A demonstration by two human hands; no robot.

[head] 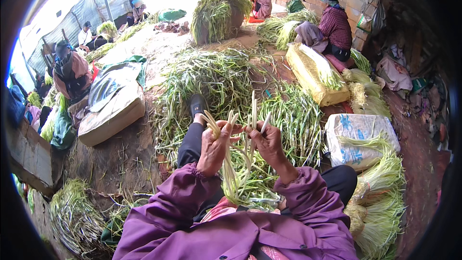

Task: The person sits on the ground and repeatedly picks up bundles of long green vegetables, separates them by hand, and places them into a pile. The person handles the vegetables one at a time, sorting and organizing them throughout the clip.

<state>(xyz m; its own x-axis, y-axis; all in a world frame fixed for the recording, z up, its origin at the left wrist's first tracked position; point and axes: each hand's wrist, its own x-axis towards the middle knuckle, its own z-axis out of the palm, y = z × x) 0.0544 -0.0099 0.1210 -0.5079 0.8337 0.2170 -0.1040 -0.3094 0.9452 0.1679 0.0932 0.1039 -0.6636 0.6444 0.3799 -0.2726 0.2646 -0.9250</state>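
In front of my chest, my left hand (213, 150) grips several pale shoots (230, 180); their whitish ends stick up past the fingers and the yellow-green leaves hang toward my lap. Close by on the right, my right hand (270, 144) pinches a few pale stalks (254, 110) between thumb and fingers. The fingertips of both hands nearly meet. Beneath them, loose green leaves and stalks (260, 184) lie between my legs. A large heap of green-leaved stalks (213, 76) spreads beyond, around my dark shoe (197, 105).
At right, a white woven-plastic bundle (361, 122) stands beside tied bunches of pale shoots (379, 202). Farther back is a yellow wrapped block (306, 76). A cloth-covered block (112, 122) sits left, and another pile (77, 216) lies lower left. Several people sit around, one in checked clothing (335, 25).
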